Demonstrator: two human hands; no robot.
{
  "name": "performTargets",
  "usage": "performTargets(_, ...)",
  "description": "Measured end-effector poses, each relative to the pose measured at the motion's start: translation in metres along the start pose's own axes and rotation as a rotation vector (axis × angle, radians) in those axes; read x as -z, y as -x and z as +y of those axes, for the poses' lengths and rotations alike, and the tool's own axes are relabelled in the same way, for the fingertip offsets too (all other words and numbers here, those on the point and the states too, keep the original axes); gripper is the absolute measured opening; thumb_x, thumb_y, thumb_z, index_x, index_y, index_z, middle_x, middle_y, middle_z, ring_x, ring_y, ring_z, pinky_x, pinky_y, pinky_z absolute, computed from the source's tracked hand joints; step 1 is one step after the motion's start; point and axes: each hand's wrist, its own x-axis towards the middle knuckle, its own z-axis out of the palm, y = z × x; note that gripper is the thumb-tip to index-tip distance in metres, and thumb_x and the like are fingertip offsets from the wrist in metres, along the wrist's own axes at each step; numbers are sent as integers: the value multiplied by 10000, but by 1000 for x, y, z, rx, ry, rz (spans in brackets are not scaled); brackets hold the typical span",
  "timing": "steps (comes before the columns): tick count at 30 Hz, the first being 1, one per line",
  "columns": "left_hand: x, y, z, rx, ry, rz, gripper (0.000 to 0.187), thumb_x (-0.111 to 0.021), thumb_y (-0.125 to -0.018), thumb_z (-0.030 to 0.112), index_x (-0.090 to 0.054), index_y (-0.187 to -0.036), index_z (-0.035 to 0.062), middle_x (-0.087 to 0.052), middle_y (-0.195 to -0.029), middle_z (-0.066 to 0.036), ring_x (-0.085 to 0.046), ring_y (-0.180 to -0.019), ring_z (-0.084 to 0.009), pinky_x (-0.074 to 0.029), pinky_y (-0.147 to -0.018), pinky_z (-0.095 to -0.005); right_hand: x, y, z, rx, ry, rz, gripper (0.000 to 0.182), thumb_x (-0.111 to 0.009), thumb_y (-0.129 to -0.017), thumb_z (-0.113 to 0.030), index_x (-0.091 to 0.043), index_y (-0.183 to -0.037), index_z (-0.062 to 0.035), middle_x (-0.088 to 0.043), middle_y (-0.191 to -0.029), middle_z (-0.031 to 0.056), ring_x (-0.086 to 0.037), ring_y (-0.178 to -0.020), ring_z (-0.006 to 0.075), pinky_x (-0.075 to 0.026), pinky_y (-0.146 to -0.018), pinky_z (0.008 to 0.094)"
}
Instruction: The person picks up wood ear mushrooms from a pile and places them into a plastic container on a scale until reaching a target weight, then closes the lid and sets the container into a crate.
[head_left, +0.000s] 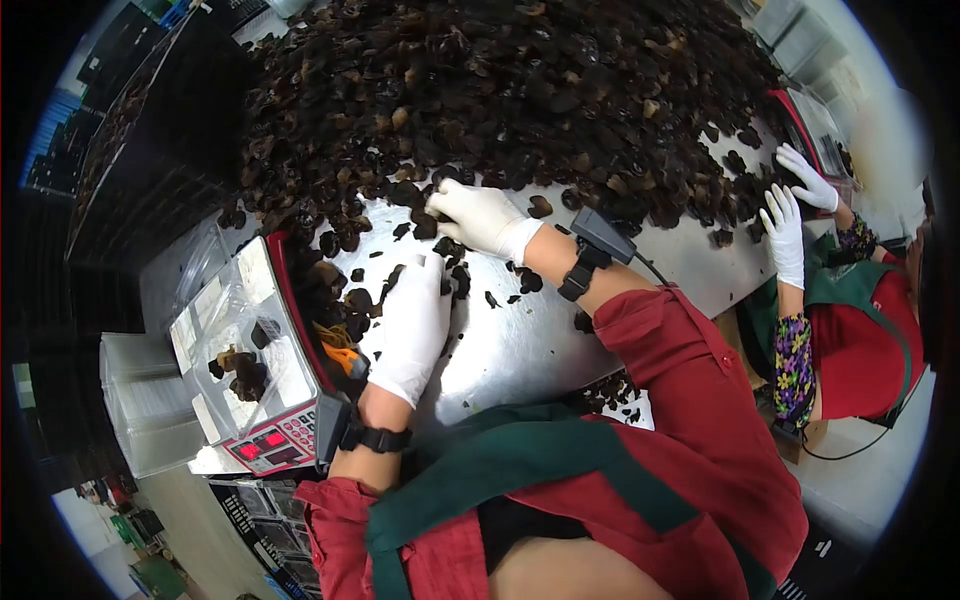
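A large heap of dark wood ear mushrooms (480, 90) covers the far part of the metal table (510, 350), with loose pieces scattered nearer to me. My right hand (480, 218), in a white glove, is at the near edge of the heap. Its fingers are curled in on a wood ear piece (424, 226). My left hand (412, 325), also gloved, lies lower on the table among small scraps. Its fingers are bent together, and what they hold, if anything, is hidden.
On my left, a red scale (275, 440) carries a clear plastic box (240, 345) with several pieces inside. Stacked clear boxes (145, 400) stand beside it. An orange-handled item (343, 355) lies near the scale. At right, a co-worker's gloved hands (787, 235) are near another scale (800, 125).
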Motion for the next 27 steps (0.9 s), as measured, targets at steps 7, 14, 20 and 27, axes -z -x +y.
performTargets(7, 28, 20, 17, 166, 154, 8, 206, -717, -874, 183, -552, -938, 77, -653, -849, -119, -671, -782, -318, -524, -672, -378, 19, -37, 9, 5, -93, 83, 261, -699, -842, -273, -659, -1046, -116, -698, -918, 110, -681, -872, 318, -537, -746, 418)
performTargets(14, 37, 36, 22, 95, 502, -52, 110, -585, -930, 49, -611, -1035, 32, -612, -869, -112, -630, -795, -247, -501, -744, -329, 6, -71, -13, 12, 220, -185, 252, -616, -873, -187, -629, -1093, -64, -706, -877, 176, -691, -856, 373, -543, -753, 479)
performTargets(20, 119, 68, 22, 388, 867, -177, 160, -516, -961, 5, -635, -1067, 13, -571, -803, -55, -562, -740, -130, -466, -692, -264, 26, -67, -24, -55, -17, -20, 225, -673, -862, -268, -704, -1020, -111, -720, -847, 134, -697, -807, 342, -547, -739, 428)
performTargets(27, 189, 117, -44, 651, 393, 695, 255, -466, -1061, 228, -655, -1086, 58, -458, -757, 84, -320, -606, -16, -248, -522, -202, 47, -81, -186, 155, -699, 98, 342, -665, -808, -331, -702, -1047, -90, -714, -882, 189, -701, -860, 349, -549, -787, 436)
